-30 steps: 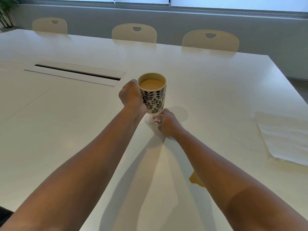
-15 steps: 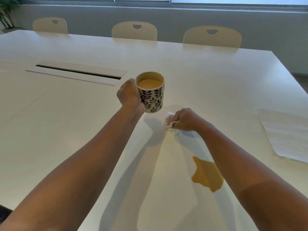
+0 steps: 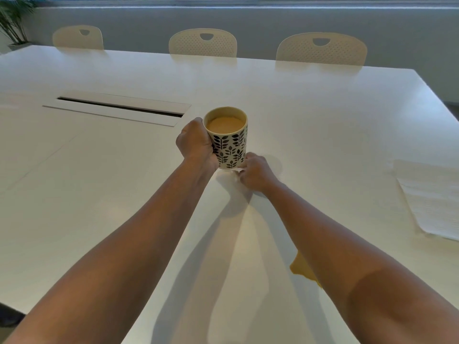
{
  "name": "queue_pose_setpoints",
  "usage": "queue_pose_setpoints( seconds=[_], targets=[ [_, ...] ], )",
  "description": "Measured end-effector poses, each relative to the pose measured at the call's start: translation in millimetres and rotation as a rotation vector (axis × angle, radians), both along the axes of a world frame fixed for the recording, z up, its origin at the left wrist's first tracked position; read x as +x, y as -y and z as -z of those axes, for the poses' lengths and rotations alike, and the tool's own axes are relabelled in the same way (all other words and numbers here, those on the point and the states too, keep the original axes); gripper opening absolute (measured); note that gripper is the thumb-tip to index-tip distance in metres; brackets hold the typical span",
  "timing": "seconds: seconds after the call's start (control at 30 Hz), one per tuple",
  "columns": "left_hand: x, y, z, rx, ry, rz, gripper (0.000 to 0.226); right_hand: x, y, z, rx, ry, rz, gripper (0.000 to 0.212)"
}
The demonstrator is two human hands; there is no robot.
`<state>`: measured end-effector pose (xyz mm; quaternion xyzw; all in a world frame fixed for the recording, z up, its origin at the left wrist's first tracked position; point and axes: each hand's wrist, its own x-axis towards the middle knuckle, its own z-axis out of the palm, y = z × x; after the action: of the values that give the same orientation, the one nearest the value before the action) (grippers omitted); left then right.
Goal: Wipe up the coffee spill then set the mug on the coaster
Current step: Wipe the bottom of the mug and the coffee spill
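My left hand point(image 3: 196, 145) grips a cream mug point(image 3: 229, 145) with a black leaf pattern, full of milky coffee, lifted just above the white table point(image 3: 323, 120). My right hand point(image 3: 255, 173) holds a small white wad of tissue point(image 3: 234, 172) against the table right under the mug's base. A yellow-brown coffee spill point(image 3: 301, 269) lies on the table nearer to me, mostly hidden behind my right forearm. No coaster is in view.
A stack of white paper towels point(image 3: 432, 202) lies at the table's right edge. A long cable slot point(image 3: 119, 109) runs across the left middle. Three cream chairs point(image 3: 203, 43) stand along the far side, and a plant point(image 3: 12, 18) stands far left.
My right hand with the tissue slid right, then back left under the mug's base. My right forearm covers most of the spill again. The mug stays lifted.
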<state>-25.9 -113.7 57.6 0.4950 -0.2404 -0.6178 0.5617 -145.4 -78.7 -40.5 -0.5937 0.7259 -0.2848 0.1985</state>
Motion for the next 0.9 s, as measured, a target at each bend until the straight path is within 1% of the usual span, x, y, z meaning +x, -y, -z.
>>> queue_pose_setpoints(
  seconds=[0.07,0.1,0.13,0.23,0.3,0.4,0.53,0.7,0.83,0.9],
  targets=[
    [-1,1,0,0.000,0.003,0.004,0.013,5,-4,-3,0.060,0.162,-0.064,0.030],
    [-2,2,0,0.000,0.003,0.007,0.013,6,-7,-5,0.099,0.220,-0.113,0.031],
    [-2,2,0,-0.003,0.001,0.007,0.014,4,-10,-8,0.142,0.236,-0.175,0.031],
    [-6,3,0,-0.006,0.005,0.010,0.013,-9,-16,-21,0.279,0.079,-0.356,0.037],
    [-7,3,1,-0.005,0.017,0.013,0.012,-20,-17,-28,0.359,0.026,-0.398,0.037],
    [-8,3,4,-0.001,0.025,0.015,0.011,-38,-19,-33,0.396,-0.005,-0.305,0.038],
    [-9,2,12,0.018,0.032,0.022,0.010,-65,-24,-31,0.322,0.035,-0.090,0.039],
    [-12,1,27,0.042,0.023,0.024,0.009,-88,-31,-26,0.254,0.041,0.104,0.034],
    [-14,-2,41,0.063,0.009,0.020,0.010,-93,-35,-28,0.265,0.042,0.155,0.031],
    [-14,-3,47,0.065,0.006,0.015,0.014,-93,-35,-30,0.293,0.017,0.160,0.032]
  ],
)
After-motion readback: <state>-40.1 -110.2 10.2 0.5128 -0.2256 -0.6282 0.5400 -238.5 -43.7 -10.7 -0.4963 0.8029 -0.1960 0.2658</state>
